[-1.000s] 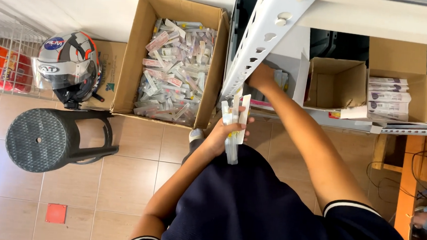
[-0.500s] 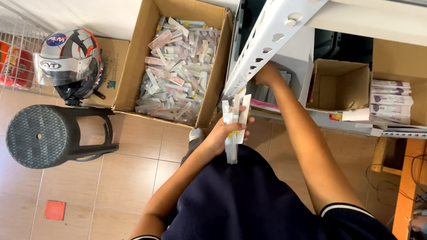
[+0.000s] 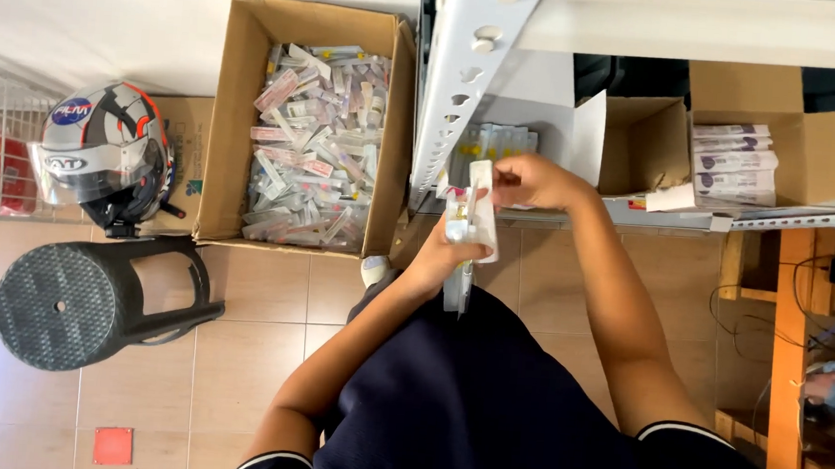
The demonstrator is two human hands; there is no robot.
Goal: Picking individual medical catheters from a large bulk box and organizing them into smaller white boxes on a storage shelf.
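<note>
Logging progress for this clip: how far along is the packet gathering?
Done: the left hand grips a bundle of slim sealed packets. In hand: the right hand pinches one packet at the bundle's top. Left: more packets stand on the shelf; the floor carton is full.

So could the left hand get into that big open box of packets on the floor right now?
Probably not freely: the left hand is already gripping a bundle of packets. The floor box itself is open-topped and uncovered, just left of it.

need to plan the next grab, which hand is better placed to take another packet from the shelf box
Right, likely. The right hand sits at the shelf edge beside the shelf box of packets, pinching only one packet's top. The left hand is lower, full with a bundle of packets.
</note>
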